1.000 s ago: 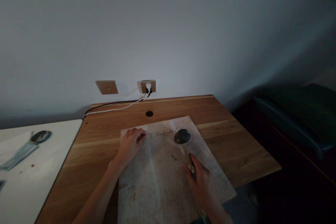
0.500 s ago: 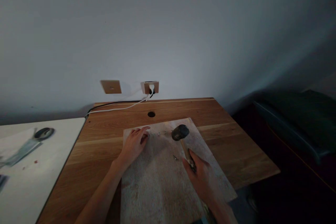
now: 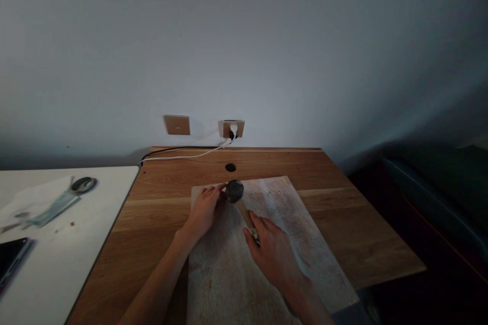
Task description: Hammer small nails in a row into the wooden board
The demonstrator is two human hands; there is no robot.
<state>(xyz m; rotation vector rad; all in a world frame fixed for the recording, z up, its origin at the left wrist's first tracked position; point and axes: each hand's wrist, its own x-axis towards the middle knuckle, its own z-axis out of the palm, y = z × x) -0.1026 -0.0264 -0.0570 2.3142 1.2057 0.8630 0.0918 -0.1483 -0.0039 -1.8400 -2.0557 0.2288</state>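
My right hand (image 3: 272, 249) is wrapped round the wooden handle of a mallet (image 3: 235, 191) with a black head. That head is beside the fingertips of my left hand (image 3: 205, 208), over the far left part of a worn, pale board (image 3: 217, 274). My left hand's fingers are bent and drawn together at the board's far edge; whatever they pinch, if anything, is hidden behind the hand and the mallet head. Small marks dot the board's far right part.
Under the board lies a wooden desk (image 3: 335, 213) with a round cable hole (image 3: 230, 167). A plugged wall socket (image 3: 239, 127) trails cables (image 3: 186, 156) leftward. On the white table (image 3: 87, 228) are a tape roll (image 3: 83, 185), papers and a dark device (image 3: 12, 259).
The mallet has moved left, bringing its head beside my left fingers. My left hand stays at the board's far left edge. The camera view has turned slightly left.
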